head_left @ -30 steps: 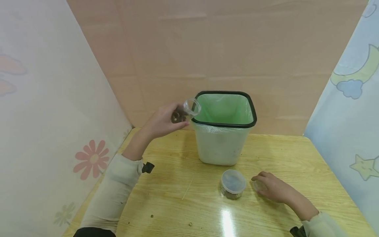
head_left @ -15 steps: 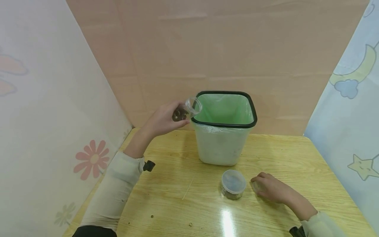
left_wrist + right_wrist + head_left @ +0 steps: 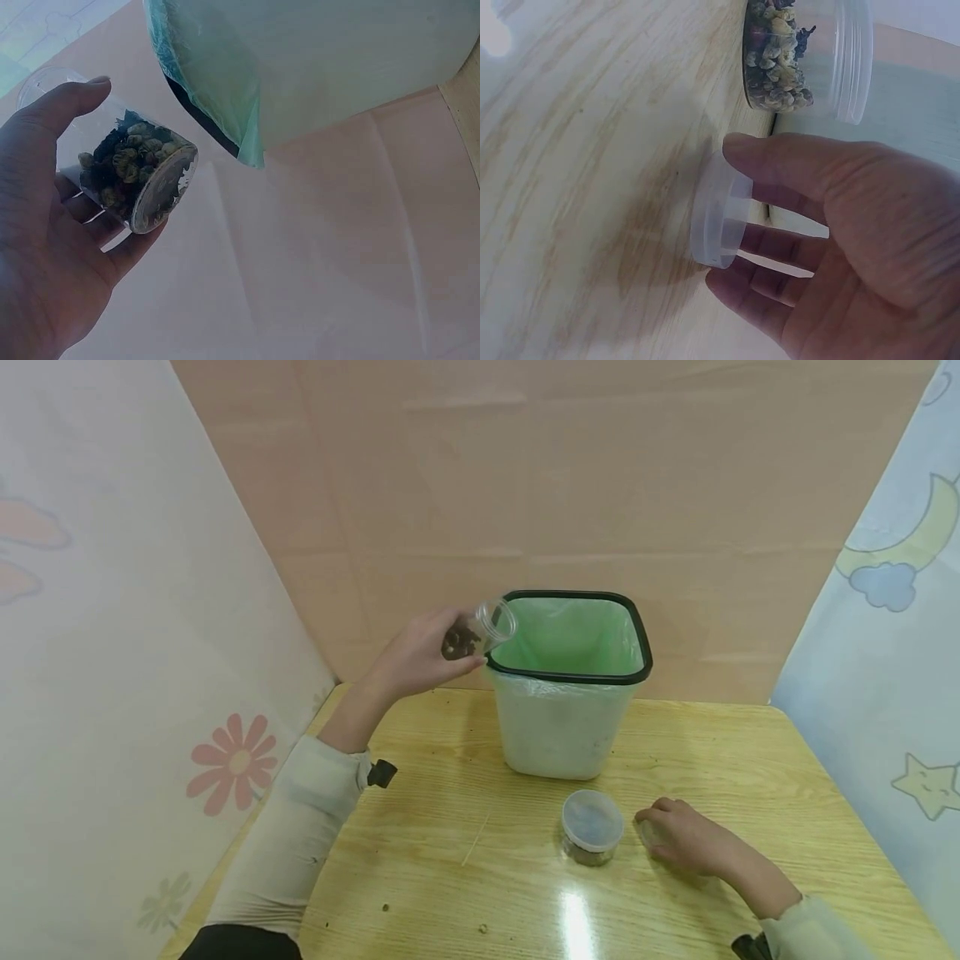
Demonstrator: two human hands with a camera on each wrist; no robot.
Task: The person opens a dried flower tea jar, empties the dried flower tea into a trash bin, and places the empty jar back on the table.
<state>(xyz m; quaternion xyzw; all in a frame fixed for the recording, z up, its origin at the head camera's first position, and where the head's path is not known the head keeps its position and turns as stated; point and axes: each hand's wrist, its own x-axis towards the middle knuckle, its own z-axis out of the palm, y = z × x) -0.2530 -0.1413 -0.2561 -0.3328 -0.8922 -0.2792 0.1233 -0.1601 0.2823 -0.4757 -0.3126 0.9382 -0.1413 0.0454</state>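
My left hand (image 3: 423, 653) grips a clear plastic jar (image 3: 135, 161), tilted so its uncapped mouth leans over the left rim of the bin (image 3: 558, 727). Small dried buds and dark leafy bits (image 3: 131, 157) lie in the jar toward its base. On the table, my right hand (image 3: 690, 839) holds a translucent lid (image 3: 720, 210) between thumb and fingers, the lid at the tabletop. Just left of that hand stands a second, capped jar (image 3: 592, 827); the right wrist view shows dried buds (image 3: 780, 60) inside it.
A green plastic liner (image 3: 566, 635) lines the bin, under a black rim ring (image 3: 570, 678). A thin pale straw (image 3: 476, 839) and small crumbs (image 3: 482, 928) lie on the wooden table (image 3: 420, 868). Patterned sheets flank both sides, with a beige sheet behind.
My left hand and its jar have shifted slightly up and right, the jar's mouth moving further over the bin's rim. My right hand stays nearly still with the lid.
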